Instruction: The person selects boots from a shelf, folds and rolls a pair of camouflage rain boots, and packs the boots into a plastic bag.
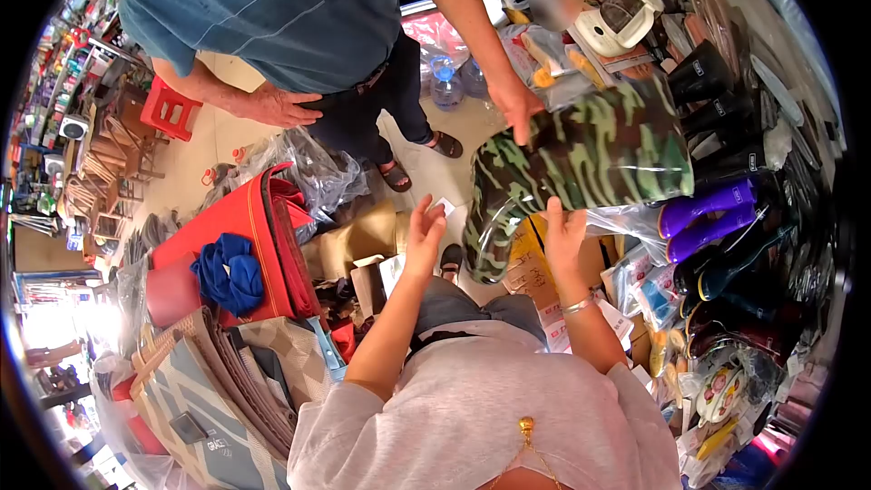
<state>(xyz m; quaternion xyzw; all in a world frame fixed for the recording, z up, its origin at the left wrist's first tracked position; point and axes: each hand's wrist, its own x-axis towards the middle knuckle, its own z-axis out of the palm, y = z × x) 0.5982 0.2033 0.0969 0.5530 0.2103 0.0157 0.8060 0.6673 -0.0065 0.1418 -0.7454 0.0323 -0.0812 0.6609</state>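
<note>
A glossy camouflage rubber boot (599, 150), green, brown and black, lies sideways in front of me, its foot bent down to the left and its shaft pointing right. My right hand (564, 231), with a bracelet at the wrist, grips its lower edge; part of the fingers is hidden behind it. Another person's hand (517, 107) holds the same boot from above. Left of the boot's foot, my left hand (425, 234) is raised with fingers apart and nothing in it. Whether a second boot lies behind is hidden.
The other person (272, 18) in a blue shirt stands facing me. Folded red mats (227, 227) with a blue cloth (229, 274) are at left. Purple boots (708, 218) and black boots (703, 73) line the right. A red stool (170, 109) stands farther back.
</note>
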